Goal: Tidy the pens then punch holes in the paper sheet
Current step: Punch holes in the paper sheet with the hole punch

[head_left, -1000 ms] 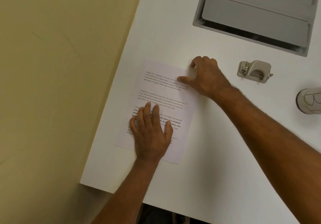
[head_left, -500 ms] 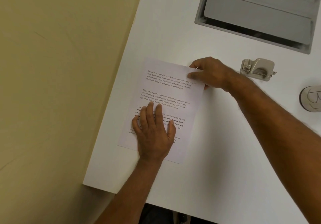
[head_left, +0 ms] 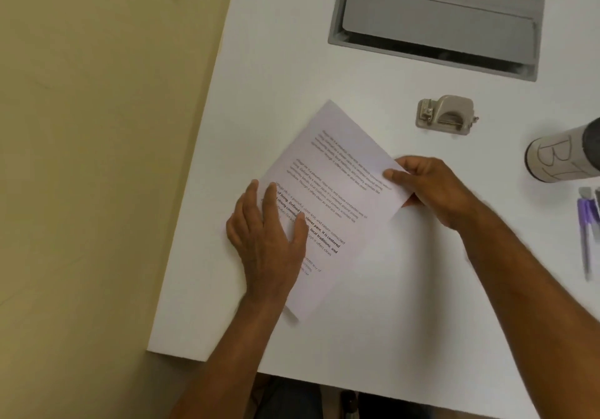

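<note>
White printed paper sheet (head_left: 328, 204) on white tabletop (head_left: 389, 305), turned diagonal, far corner aimed toward back. Only one view, head camera.

Left hand (head_left: 268, 240): flat, fingers spread wide, pressing down near-left part of sheet. Right hand (head_left: 428, 191): closed in pinch on right corner of sheet, thumb on top, fingers under, corner lifted off tabletop.

Progress, judged: pens not clearly tidied. Purple and grey pens (head_left: 587, 220) lying loose at right frame edge, just beside tipped beige cylindrical cup with marker lettering (head_left: 561, 155), cup on its side, not holding them as far as visible. Mostly cut off by frame, so cannot tell for sure. Punching not started: beige metal two-hole punch (head_left: 446, 114) standing apart from sheet, beyond right hand, nothing in its slot. No holes seen in sheet. Step in hand looks like picking up or turning sheet to feed into punch.

Edges and room: left tabletop edge close to left hand, near-left corner of tabletop not far below it, yellow-beige floor (head_left: 97, 158) beyond. Open bare tabletop to right and near side of sheet. Clear lane between sheet and punch. Grey recessed cable tray with flap (head_left: 438, 28) set in tabletop behind punch, well apart from sheet. Cup and pens near punch's right, possible snag there.
</note>
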Demonstrator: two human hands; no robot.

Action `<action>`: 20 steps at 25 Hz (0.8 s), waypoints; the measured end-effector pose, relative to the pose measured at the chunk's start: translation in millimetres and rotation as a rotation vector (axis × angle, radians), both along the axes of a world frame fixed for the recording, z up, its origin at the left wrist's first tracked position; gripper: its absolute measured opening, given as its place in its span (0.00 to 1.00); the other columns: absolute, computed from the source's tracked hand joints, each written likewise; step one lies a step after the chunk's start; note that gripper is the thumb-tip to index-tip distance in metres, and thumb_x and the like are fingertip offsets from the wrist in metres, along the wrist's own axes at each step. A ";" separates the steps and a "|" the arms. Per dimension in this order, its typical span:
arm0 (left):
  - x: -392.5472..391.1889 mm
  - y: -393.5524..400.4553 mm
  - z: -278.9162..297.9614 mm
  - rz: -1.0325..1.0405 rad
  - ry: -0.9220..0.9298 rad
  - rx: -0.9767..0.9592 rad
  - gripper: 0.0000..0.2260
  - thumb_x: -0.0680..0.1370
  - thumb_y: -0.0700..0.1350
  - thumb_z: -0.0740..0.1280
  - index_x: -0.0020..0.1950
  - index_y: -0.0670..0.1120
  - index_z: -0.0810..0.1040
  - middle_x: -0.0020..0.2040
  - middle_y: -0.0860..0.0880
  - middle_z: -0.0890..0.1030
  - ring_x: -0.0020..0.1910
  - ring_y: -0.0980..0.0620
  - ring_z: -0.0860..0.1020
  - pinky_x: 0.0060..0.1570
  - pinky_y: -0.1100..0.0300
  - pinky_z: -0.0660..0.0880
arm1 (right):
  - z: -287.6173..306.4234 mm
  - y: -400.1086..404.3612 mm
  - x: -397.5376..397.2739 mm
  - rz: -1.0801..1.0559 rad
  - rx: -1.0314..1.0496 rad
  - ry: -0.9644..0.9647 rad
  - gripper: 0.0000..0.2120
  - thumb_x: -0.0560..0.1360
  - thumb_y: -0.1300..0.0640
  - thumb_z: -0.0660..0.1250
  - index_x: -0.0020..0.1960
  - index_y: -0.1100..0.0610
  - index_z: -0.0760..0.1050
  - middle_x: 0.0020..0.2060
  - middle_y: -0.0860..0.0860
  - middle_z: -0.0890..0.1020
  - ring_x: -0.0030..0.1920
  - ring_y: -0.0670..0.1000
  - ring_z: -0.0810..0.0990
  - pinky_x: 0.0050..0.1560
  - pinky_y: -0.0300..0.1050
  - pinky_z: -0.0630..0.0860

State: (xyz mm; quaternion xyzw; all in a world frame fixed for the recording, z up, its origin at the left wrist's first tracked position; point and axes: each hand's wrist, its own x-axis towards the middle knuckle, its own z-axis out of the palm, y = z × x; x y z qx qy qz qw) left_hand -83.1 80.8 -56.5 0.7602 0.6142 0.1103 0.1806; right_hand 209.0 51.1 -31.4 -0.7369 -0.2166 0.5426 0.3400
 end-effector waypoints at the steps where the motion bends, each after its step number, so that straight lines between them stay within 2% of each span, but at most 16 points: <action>1: 3.2 0.0 2.7 0.024 -0.035 -0.029 0.30 0.81 0.60 0.65 0.80 0.50 0.65 0.82 0.45 0.62 0.80 0.43 0.62 0.77 0.40 0.58 | -2.5 -18.7 2.6 -0.068 -0.006 0.011 0.06 0.80 0.57 0.71 0.54 0.55 0.86 0.47 0.54 0.89 0.44 0.51 0.87 0.40 0.43 0.85; 5: 13.9 -2.4 10.8 0.141 -0.165 -0.123 0.32 0.81 0.58 0.68 0.81 0.48 0.63 0.83 0.45 0.60 0.80 0.44 0.59 0.78 0.42 0.57 | -8.5 -85.0 9.0 -0.322 -0.014 0.041 0.06 0.80 0.54 0.72 0.55 0.51 0.86 0.49 0.51 0.89 0.45 0.48 0.87 0.41 0.41 0.83; 7: 20.1 -6.4 14.3 0.205 -0.299 -0.192 0.33 0.81 0.55 0.70 0.82 0.49 0.61 0.81 0.46 0.62 0.76 0.47 0.64 0.73 0.50 0.66 | -8.6 -113.7 11.4 -0.438 -0.017 0.050 0.06 0.80 0.53 0.72 0.55 0.50 0.86 0.50 0.51 0.89 0.45 0.48 0.87 0.42 0.40 0.83; 9: 27.1 -5.4 20.0 0.272 -0.467 -0.305 0.32 0.80 0.51 0.72 0.80 0.51 0.62 0.73 0.49 0.70 0.61 0.58 0.75 0.57 0.65 0.75 | -8.5 -136.7 12.0 -0.549 -0.012 0.062 0.05 0.79 0.53 0.73 0.53 0.50 0.87 0.48 0.50 0.90 0.44 0.47 0.87 0.40 0.38 0.83; 10: 31.4 -3.1 23.1 0.292 -0.533 -0.378 0.29 0.80 0.50 0.73 0.78 0.52 0.65 0.67 0.51 0.75 0.52 0.63 0.78 0.50 0.68 0.77 | -8.1 -146.0 12.2 -0.598 -0.009 0.063 0.05 0.80 0.54 0.72 0.53 0.51 0.87 0.48 0.50 0.90 0.44 0.46 0.87 0.39 0.38 0.83; 11: 36.6 -1.1 24.7 0.304 -0.588 -0.461 0.26 0.80 0.50 0.73 0.76 0.53 0.68 0.61 0.54 0.79 0.48 0.64 0.81 0.48 0.67 0.79 | -7.2 -155.1 12.6 -0.645 -0.003 0.065 0.05 0.80 0.54 0.72 0.53 0.51 0.86 0.48 0.50 0.90 0.44 0.46 0.87 0.39 0.38 0.83; 12: 41.1 1.0 25.0 0.317 -0.649 -0.564 0.22 0.80 0.50 0.73 0.72 0.52 0.71 0.57 0.54 0.83 0.47 0.63 0.84 0.48 0.62 0.81 | -6.6 -162.3 12.5 -0.689 0.005 0.070 0.06 0.80 0.55 0.72 0.54 0.52 0.86 0.48 0.50 0.90 0.44 0.46 0.87 0.39 0.38 0.83; 15: 59.4 4.7 26.7 0.311 -0.795 -0.933 0.13 0.84 0.47 0.68 0.67 0.47 0.78 0.56 0.50 0.88 0.53 0.49 0.87 0.51 0.51 0.85 | -6.0 -177.9 11.8 -0.806 0.014 0.080 0.05 0.81 0.57 0.70 0.53 0.51 0.86 0.47 0.49 0.90 0.43 0.44 0.88 0.38 0.38 0.84; 17: 72.9 5.5 26.0 0.273 -0.810 -1.037 0.10 0.85 0.45 0.66 0.65 0.47 0.80 0.57 0.49 0.88 0.54 0.47 0.88 0.50 0.51 0.85 | -7.4 -184.1 12.6 -0.856 0.012 0.087 0.05 0.81 0.57 0.70 0.52 0.51 0.85 0.47 0.48 0.90 0.43 0.44 0.88 0.38 0.38 0.84; 20: 90.1 8.6 23.7 0.268 -0.789 -1.054 0.08 0.86 0.44 0.65 0.61 0.49 0.82 0.54 0.50 0.89 0.50 0.50 0.88 0.43 0.56 0.85 | -8.4 -188.5 14.9 -0.923 0.029 0.106 0.05 0.81 0.57 0.70 0.53 0.52 0.85 0.49 0.49 0.90 0.46 0.45 0.88 0.39 0.39 0.84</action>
